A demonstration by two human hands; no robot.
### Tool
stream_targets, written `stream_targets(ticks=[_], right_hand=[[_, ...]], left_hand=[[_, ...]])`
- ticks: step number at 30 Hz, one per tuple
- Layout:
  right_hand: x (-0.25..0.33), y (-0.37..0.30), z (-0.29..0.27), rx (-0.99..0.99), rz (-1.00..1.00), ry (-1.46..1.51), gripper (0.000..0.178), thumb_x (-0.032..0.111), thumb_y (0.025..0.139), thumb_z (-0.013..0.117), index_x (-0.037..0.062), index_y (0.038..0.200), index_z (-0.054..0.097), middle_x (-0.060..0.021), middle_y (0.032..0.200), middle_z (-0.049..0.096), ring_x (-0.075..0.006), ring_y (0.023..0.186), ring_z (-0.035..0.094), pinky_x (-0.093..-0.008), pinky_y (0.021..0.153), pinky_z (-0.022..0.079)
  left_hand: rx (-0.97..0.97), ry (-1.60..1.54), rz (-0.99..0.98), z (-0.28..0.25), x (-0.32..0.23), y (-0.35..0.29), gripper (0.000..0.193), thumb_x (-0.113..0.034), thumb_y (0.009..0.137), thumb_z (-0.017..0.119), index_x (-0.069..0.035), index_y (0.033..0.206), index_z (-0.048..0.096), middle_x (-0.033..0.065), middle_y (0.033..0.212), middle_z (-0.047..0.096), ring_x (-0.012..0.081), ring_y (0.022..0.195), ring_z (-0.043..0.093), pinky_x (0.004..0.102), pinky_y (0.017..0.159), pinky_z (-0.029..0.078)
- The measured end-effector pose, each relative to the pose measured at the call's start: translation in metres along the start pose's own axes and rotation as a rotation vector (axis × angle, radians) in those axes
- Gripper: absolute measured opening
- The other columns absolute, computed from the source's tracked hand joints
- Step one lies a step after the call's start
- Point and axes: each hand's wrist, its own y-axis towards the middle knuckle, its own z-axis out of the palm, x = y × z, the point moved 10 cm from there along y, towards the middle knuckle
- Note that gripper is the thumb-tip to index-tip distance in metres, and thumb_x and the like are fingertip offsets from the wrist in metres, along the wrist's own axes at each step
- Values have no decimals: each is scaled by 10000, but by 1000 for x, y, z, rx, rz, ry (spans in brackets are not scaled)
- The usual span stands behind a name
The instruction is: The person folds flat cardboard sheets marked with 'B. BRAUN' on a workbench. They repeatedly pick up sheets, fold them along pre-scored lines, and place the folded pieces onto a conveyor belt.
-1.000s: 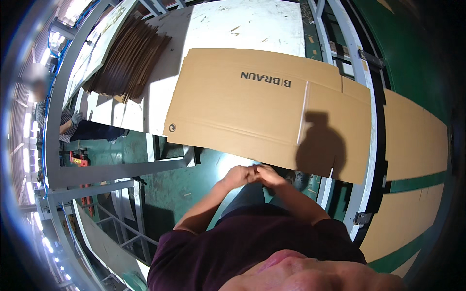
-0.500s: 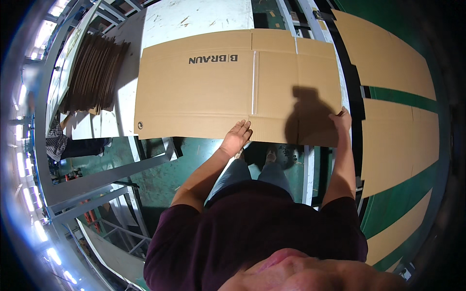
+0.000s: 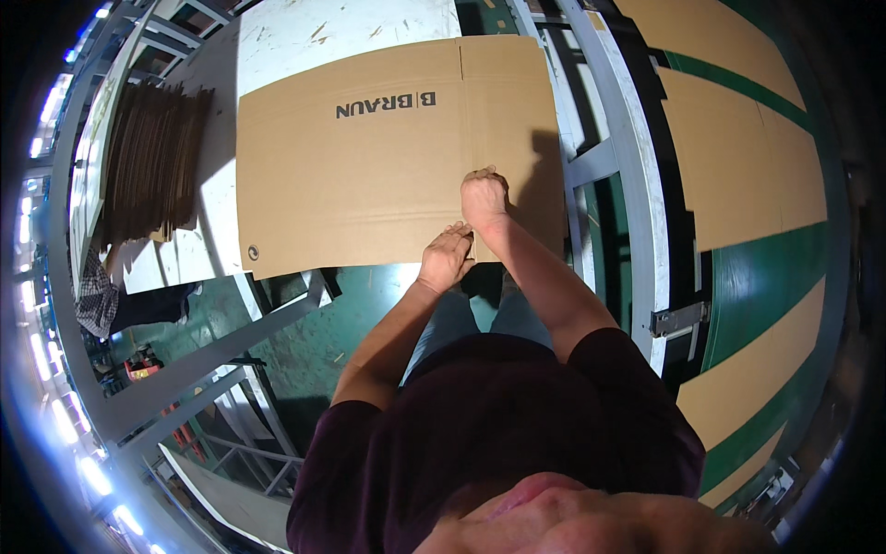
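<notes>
A large flat brown cardboard box blank [image 3: 360, 166] lies in front of me, its near edge toward my body. Dark print and a small round mark show on its upper face. My left hand [image 3: 447, 257] holds the near edge, fingers resting on top and the thumb low at the rim. Just beyond it, my right hand [image 3: 484, 197] is curled into a fist and pressed on the cardboard beside a crease. No object shows in that fist.
Many folded cardboard pieces [image 3: 155, 162] stand packed on the white table [image 3: 277, 37] at left. Near them is another person's checkered sleeve [image 3: 96, 300]. Grey metal rails [image 3: 637, 185] run along the right, beside a green belt [image 3: 761, 286] carrying cardboard sheets [image 3: 743, 162].
My right hand has left the far right corner and come inward beside my left hand. The blank now reaches less far right, and its pale strip is out of sight. Sheets on the belt moved farther away.
</notes>
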Motion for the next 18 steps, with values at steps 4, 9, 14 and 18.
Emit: stream_targets(ticks=[4, 9, 14, 18], right_hand=[[-13, -11, -6, 33, -23, 200, 283, 196, 754, 618, 6, 959, 668, -251, 1063, 634, -334, 876, 638, -409, 786, 508], [-90, -14, -29, -311, 105, 202, 444, 336, 726, 720, 67, 1073, 655, -200, 1273, 515, -345, 1161, 469, -425, 985, 389], [-167, 21, -5, -288, 397, 355, 714, 446, 591, 820, 35, 1140, 618, -184, 1325, 470, -352, 1185, 439, -426, 1010, 359], [-182, 84, 16, -135, 426, 447, 717, 441, 561, 840, 45, 1125, 640, -159, 1197, 585, -326, 1143, 493, -422, 968, 400]], left_hand=[[-6, -30, -23, -4, 7, 1, 596, -277, 661, 758, -62, 1182, 564, 122, 1246, 561, 302, 1191, 517, 399, 1014, 418], [9, -43, 7, -22, 40, -1, 612, -327, 690, 743, -76, 1219, 563, 126, 1303, 520, 312, 1249, 460, 441, 1041, 373], [-283, 384, -620, -134, 305, -63, 593, -335, 826, 611, -17, 1307, 472, 209, 1370, 439, 400, 1295, 365, 544, 1076, 243], [-314, 479, -1104, -234, 507, -172, 657, -504, 879, 533, 8, 1289, 491, 260, 1307, 483, 390, 1220, 460, 430, 1024, 378]])
